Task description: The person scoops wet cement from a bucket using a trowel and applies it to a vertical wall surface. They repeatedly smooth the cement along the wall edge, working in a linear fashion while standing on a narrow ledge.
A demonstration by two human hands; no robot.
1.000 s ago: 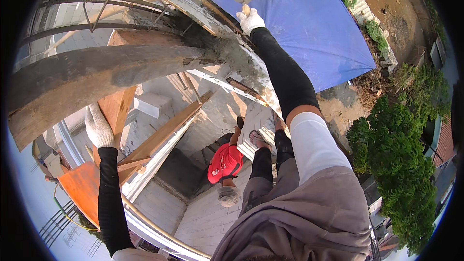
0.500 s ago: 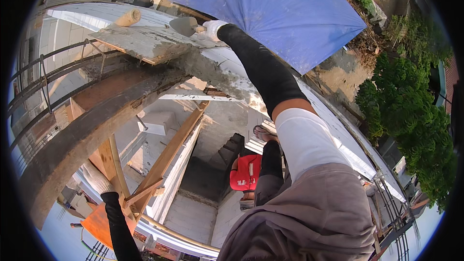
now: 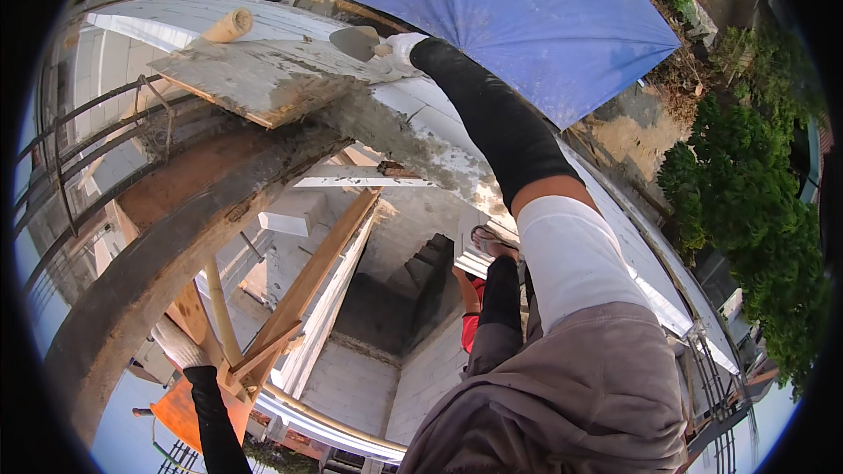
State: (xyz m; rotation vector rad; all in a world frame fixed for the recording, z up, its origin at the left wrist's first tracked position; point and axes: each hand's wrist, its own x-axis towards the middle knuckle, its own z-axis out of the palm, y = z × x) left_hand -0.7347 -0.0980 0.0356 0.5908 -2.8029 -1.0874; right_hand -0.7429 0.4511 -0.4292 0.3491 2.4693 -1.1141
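My right hand (image 3: 406,50), in a white glove, is closed on the handle of a pointing trowel (image 3: 356,42) with a grey, rounded blade. The trowel is just above the top of the white block wall (image 3: 439,110), which is smeared with wet grey mortar (image 3: 373,118). Left of it, a mortar-stained board (image 3: 241,79) lies across the wall. At the lower left, my gloved left hand (image 3: 180,344) is against a wooden board (image 3: 191,309) beside the dark curved-looking beam (image 3: 167,237). Its fingers appear closed round the wood, partly hidden.
Far below, a person in red (image 3: 471,331) is partly behind my leg. Steel bars (image 3: 57,167) stick out at left. A blue tarp (image 3: 500,26) spreads beyond the wall. An orange container (image 3: 198,408) hangs by my left arm. Timber braces (image 3: 312,285) slant over a deep drop.
My right hand and the trowel have shifted slightly right in view. The person in red has moved mostly out of sight behind my leg. My left hand stays at the wooden board.
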